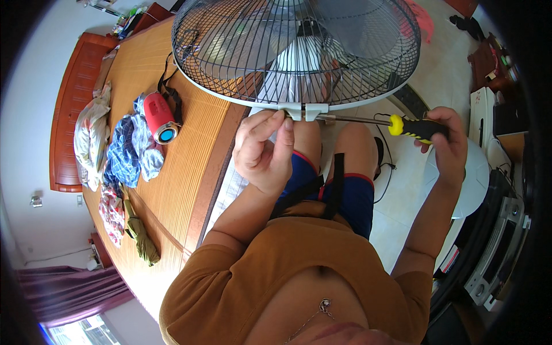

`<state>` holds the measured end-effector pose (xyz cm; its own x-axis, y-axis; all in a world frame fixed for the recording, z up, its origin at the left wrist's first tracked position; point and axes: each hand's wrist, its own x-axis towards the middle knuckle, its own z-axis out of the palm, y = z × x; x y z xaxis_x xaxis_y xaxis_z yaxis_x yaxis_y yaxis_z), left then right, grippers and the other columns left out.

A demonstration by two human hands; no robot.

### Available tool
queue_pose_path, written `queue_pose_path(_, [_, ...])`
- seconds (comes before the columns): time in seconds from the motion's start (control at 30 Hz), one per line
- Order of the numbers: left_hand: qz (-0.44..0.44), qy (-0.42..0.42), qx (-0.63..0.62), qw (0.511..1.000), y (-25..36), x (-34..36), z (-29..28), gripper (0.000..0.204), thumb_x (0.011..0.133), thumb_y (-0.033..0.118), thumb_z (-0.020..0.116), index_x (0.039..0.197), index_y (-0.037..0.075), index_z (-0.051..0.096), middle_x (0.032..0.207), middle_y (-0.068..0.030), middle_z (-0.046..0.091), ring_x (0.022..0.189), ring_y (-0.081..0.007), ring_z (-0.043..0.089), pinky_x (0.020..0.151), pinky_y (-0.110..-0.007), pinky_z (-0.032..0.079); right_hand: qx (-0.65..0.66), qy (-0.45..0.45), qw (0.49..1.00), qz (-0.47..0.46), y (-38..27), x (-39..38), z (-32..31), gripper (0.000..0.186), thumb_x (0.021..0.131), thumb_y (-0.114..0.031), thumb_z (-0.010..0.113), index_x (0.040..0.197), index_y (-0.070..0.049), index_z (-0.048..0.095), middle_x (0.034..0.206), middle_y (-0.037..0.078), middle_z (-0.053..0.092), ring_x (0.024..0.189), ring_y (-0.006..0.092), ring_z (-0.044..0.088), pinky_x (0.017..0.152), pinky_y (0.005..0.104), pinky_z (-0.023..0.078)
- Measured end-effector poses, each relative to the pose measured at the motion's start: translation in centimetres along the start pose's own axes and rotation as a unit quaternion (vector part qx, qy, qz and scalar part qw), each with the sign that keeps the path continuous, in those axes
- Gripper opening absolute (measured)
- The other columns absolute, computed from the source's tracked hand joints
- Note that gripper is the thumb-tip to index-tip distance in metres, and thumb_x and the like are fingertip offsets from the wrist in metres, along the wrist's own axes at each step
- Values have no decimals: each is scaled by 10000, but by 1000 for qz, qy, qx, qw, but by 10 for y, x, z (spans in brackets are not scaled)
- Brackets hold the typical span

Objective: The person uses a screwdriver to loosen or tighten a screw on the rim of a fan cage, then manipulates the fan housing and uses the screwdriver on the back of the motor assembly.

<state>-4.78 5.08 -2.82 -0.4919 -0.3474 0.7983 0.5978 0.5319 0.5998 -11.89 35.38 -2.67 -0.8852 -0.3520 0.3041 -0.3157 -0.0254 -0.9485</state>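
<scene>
A fan with a dark wire guard (241, 86) and a light rim stands in front of me, its blades behind the wires. A pale plastic clip (315, 110) sits on the near edge of the rim. My right hand (451, 141) grips a yellow-and-black screwdriver (411, 127), its shaft lying nearly level and its tip end at the clip's right side. At the clip's left side my left hand (261, 149) pinches with thumb and forefinger; anything between those fingertips is too small to make out.
On my left is a bed with a woven mat (184, 149), bearing a red cylindrical speaker (158, 118), heaped clothes (123, 149) and a folded olive umbrella (141, 236). A round pale disc (468, 178) lies beyond my right forearm, near a silver electronic unit (497, 250). A dark cable (386, 178) trails over the floor.
</scene>
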Motion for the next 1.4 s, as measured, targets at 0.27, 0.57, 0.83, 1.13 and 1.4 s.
queue_pose_path(0.27, [22,1,-9,1000,-3,-2,1,225,731,-101,678,939,-44,617,871,-139,618,737,-164,589,623,-219,458,-53,28,991,-119,0,4,14,419,750,-240,676,1088,-58,510,961,74,560,719,94,573,549,174,437])
queue_pose_path(0.57, [2,9,-1,1000,-3,-1,1,222,730,-98,680,936,-45,616,874,-136,621,736,-168,593,634,-226,467,28,16,998,-60,-7,7,18,427,734,-171,663,1108,-72,483,979,85,551,785,109,588,558,177,466])
queue_pose_path(0.83, [11,4,-2,1000,-1,0,3,220,729,-100,680,933,-46,619,873,-141,621,733,-172,595,637,-231,469,90,34,994,56,-2,1,6,511,685,-205,701,1118,-81,460,1037,91,520,833,130,566,545,180,477])
queue_pose_path(1.13, [4,9,-9,1000,-1,-1,1,220,729,-99,681,933,-48,618,876,-144,622,735,-179,598,645,-239,474,39,26,999,-5,0,1,6,456,779,-313,646,1132,-85,468,980,101,560,843,123,598,533,173,474])
queue_pose_path(1.4, [3,15,0,1000,0,-2,2,198,724,-83,687,908,-37,629,862,-134,630,738,-185,605,652,-244,475,34,-13,990,-137,-1,7,16,338,886,-257,522,1144,-52,444,955,93,550,739,141,618,631,223,533])
